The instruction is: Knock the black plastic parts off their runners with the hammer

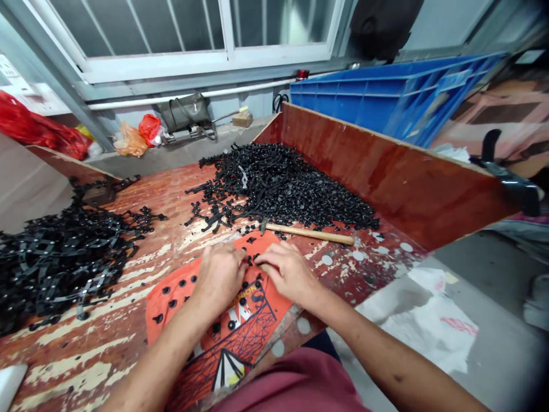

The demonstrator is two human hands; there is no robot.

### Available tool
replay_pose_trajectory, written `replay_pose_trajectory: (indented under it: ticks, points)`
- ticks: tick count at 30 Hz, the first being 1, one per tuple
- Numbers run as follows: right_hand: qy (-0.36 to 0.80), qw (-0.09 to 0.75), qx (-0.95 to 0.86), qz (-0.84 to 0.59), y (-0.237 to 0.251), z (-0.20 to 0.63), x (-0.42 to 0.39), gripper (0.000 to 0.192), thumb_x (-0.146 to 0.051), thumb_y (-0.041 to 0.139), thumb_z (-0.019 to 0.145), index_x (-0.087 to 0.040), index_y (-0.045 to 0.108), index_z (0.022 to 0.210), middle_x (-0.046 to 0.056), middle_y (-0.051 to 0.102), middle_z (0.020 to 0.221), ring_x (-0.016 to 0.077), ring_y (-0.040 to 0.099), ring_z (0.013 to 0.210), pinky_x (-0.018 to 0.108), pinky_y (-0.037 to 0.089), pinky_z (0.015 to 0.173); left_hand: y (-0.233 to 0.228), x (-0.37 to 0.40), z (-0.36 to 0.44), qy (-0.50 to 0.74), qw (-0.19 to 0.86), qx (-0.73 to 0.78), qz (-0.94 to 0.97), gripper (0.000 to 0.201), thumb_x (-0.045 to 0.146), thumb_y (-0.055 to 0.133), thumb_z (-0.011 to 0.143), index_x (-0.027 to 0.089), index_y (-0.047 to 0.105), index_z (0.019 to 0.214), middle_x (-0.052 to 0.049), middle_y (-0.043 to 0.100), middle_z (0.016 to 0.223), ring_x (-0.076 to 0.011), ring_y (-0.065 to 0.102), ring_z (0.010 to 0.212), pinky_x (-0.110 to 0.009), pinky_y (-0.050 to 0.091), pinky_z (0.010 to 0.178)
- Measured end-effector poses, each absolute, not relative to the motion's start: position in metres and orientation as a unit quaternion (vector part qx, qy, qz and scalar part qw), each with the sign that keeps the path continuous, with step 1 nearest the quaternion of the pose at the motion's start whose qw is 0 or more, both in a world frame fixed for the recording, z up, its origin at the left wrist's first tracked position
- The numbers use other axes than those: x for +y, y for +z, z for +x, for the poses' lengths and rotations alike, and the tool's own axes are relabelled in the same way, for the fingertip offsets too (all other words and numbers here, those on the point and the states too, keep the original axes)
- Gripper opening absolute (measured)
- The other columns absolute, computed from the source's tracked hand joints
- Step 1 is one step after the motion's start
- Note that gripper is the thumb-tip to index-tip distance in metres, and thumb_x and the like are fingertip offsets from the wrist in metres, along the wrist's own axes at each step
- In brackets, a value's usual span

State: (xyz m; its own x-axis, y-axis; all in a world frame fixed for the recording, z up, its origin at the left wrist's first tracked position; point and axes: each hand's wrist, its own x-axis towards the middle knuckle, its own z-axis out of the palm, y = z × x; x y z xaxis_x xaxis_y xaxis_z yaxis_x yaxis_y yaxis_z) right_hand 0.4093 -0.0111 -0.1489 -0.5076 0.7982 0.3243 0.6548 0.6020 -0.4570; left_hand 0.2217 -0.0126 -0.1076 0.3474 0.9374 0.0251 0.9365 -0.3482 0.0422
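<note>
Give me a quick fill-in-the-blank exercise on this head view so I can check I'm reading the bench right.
1. The left hand and right hand are over a cloth whose main colour is ____.
2. The small parts on the cloth are coloured ____.
3. In the picture, the hammer has its head at its ____ end.
4. The large crate beyond the wooden board is ____.

Missing words: orange; black; left; blue.
</note>
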Motion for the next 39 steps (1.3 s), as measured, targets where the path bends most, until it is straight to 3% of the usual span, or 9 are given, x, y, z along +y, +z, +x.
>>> replay_pose_trajectory:
  ticks: [5,10,16,23,27,31,36,39]
  points:
    - [0.159,0.24,-0.875,-0.388,-0.153,0.413,0.009,0.017,-0.006,0.063,0.087,-0.019,0.072,0.09,0.004,0.065,0.085,0.0201,0.054,0.086,0.031,0.04,0.081,-0.117,0.001,0.232,0.002,0.015,0.561,0.828,0.02,0.024,0.055,0.086,0.019,0.072,0.077,-0.009,0.07,0.083,-0.0269,0.062,0.088,-0.041,0.037,0.082]
    - [0.199,0.235,-0.869,-0.387,-0.154,0.419,0.004,0.02,0.0,0.061,0.083,-0.018,0.067,0.078,0.001,0.064,0.076,0.0166,0.057,0.075,0.026,0.042,0.072,-0.115,0.004,0.228,-0.023,0.109,0.58,0.807,0.025,0.029,0.051,0.089,0.023,0.072,0.077,-0.005,0.073,0.084,-0.0237,0.063,0.085,-0.038,0.038,0.08]
    - [0.226,0.243,-0.852,-0.404,-0.153,0.42,0.0,0.016,-0.002,0.065,0.079,-0.018,0.065,0.077,0.001,0.063,0.075,0.0157,0.057,0.073,0.024,0.041,0.071,-0.109,0.007,0.225,-0.03,0.004,0.596,0.802,0.024,0.03,0.052,0.088,0.02,0.071,0.076,-0.009,0.07,0.083,-0.0281,0.063,0.088,-0.042,0.036,0.081]
    - [0.233,0.26,-0.822,-0.45,-0.154,0.423,0.006,0.023,0.002,0.057,0.077,-0.018,0.066,0.083,-0.001,0.061,0.067,0.0156,0.056,0.067,0.024,0.038,0.065,-0.108,-0.003,0.234,0.015,0.106,0.551,0.828,0.017,0.031,0.057,0.087,0.024,0.071,0.08,-0.004,0.072,0.083,-0.0225,0.063,0.085,-0.039,0.035,0.082]
    - [0.251,0.256,-0.822,-0.443,-0.153,0.43,0.005,0.023,0.0,0.055,0.084,-0.019,0.068,0.088,-0.003,0.064,0.069,0.0133,0.058,0.063,0.022,0.04,0.064,-0.114,-0.009,0.239,0.006,0.07,0.552,0.831,0.022,0.021,0.051,0.088,0.021,0.071,0.08,-0.006,0.072,0.083,-0.0235,0.063,0.087,-0.04,0.033,0.082]
    - [0.237,0.256,-0.83,-0.435,-0.152,0.431,-0.005,0.023,0.002,0.056,0.082,-0.018,0.067,0.089,0.0,0.066,0.077,0.0154,0.059,0.071,0.025,0.043,0.071,-0.116,-0.011,0.238,0.011,0.019,0.563,0.826,0.027,0.018,0.045,0.09,0.019,0.072,0.082,-0.009,0.071,0.086,-0.0258,0.062,0.088,-0.042,0.033,0.082]
    - [0.226,0.233,-0.851,-0.413,-0.15,0.429,-0.014,0.023,0.003,0.058,0.079,-0.016,0.068,0.087,0.006,0.064,0.085,0.0208,0.058,0.085,0.03,0.044,0.079,-0.109,-0.016,0.238,0.032,0.059,0.554,0.83,0.02,0.023,0.054,0.088,0.023,0.073,0.085,-0.006,0.072,0.086,-0.0245,0.063,0.089,-0.04,0.032,0.083]
    - [0.239,0.225,-0.847,-0.418,-0.146,0.432,-0.017,0.027,0.005,0.054,0.082,-0.014,0.071,0.088,0.006,0.065,0.084,0.0195,0.059,0.083,0.029,0.045,0.079,-0.107,-0.02,0.24,0.025,0.102,0.534,0.839,0.017,0.024,0.057,0.088,0.025,0.073,0.086,-0.004,0.072,0.086,-0.0235,0.064,0.089,-0.038,0.034,0.082]
